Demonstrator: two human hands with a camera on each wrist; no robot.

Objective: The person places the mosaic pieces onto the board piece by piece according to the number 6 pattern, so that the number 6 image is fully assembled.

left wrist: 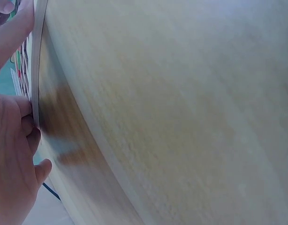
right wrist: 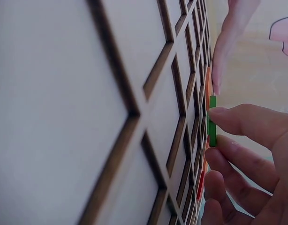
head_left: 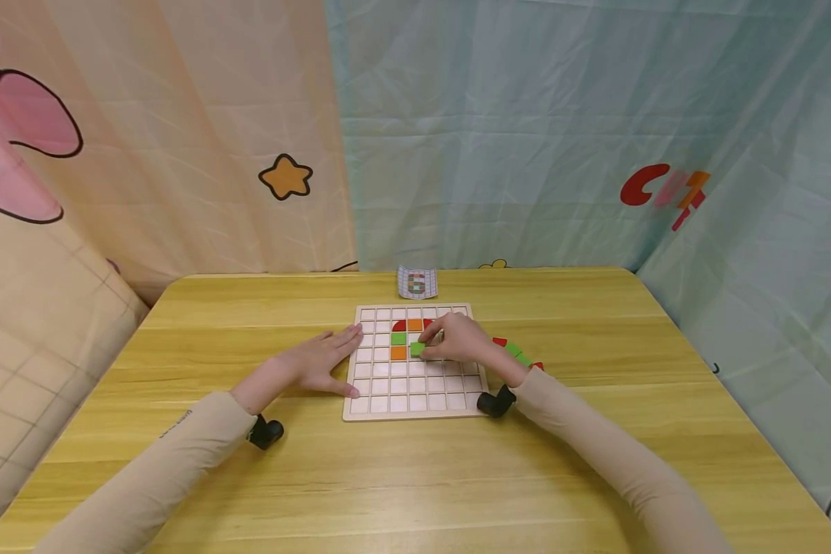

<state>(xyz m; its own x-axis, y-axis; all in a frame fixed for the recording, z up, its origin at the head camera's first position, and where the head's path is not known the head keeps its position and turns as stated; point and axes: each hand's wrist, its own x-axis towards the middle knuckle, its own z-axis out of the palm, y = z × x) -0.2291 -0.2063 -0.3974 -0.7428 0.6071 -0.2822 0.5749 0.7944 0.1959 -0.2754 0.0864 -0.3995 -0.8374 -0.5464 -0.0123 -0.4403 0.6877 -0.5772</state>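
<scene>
A wooden grid board with white square cells lies on the table. My right hand pinches a green square tile between thumb and finger, just over a cell right of an orange tile. In the right wrist view the green tile is seen edge-on at the board's surface. Above the orange tile sit a green tile, a red rounded piece and another orange tile. My left hand rests with fingers spread on the board's left edge.
A small card printed with a coloured figure 6 lies behind the board. Right of the board, partly behind my right forearm, is a curved row of red and green pieces. The wooden table ends at curtains behind.
</scene>
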